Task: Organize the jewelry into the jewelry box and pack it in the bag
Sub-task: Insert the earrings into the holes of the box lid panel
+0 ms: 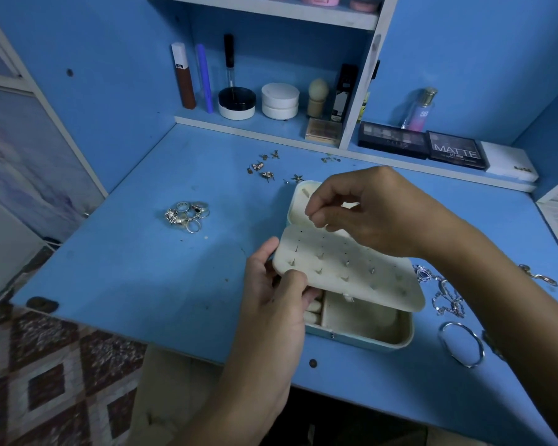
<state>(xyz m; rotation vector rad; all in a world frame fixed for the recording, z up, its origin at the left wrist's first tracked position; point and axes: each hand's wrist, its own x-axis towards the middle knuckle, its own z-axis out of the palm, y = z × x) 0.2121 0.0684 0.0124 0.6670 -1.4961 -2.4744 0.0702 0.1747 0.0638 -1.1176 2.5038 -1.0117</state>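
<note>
Gripping earring panel (348, 268) edge with left hand (281, 284), right hand (368, 214) fingertips pinched above it

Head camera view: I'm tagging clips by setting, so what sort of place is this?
Probably a home dressing table or vanity: a blue desk with cosmetics on its shelf, eyeshadow palettes, and a perfume bottle.
</note>
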